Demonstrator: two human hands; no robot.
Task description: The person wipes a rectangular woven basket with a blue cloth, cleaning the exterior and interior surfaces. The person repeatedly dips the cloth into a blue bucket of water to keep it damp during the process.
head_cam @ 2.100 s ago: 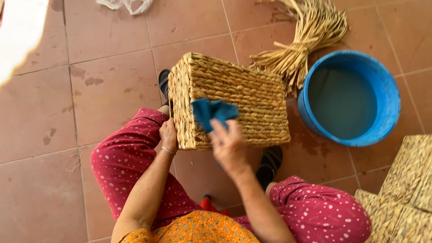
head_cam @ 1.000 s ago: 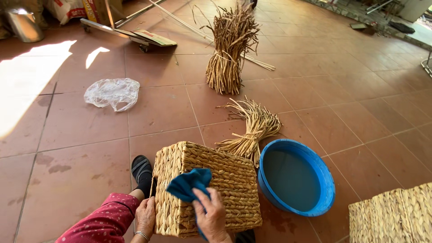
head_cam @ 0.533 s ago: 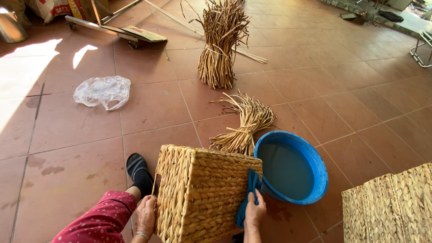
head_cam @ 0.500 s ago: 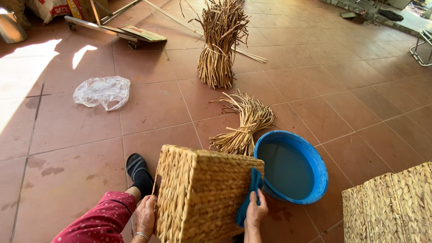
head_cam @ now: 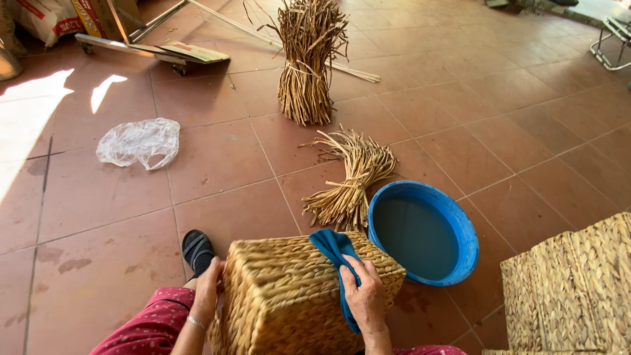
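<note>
1. Currently the right hand (head_cam: 365, 299) presses a blue cloth (head_cam: 332, 250) flat against the top and side of the woven basket (head_cam: 296, 296), fingers closed over the fabric.
2. Left hand (head_cam: 209, 289) is clamped on the basket's far edge, steadying it on the floor by the knees.
3. Wiping looks midway (judgement only): cloth covers one corner; the other faces show no cloth contact.
4. Blue basin (head_cam: 460, 227) of water sits just beside the basket; reed bundle (head_cam: 351, 181) lies beyond it.

tan woven basket (head_cam: 289, 296), blue cloth (head_cam: 332, 246), blue basin (head_cam: 424, 230), red dotted trousers (head_cam: 144, 329), terracotta tiles (head_cam: 230, 164)
</note>
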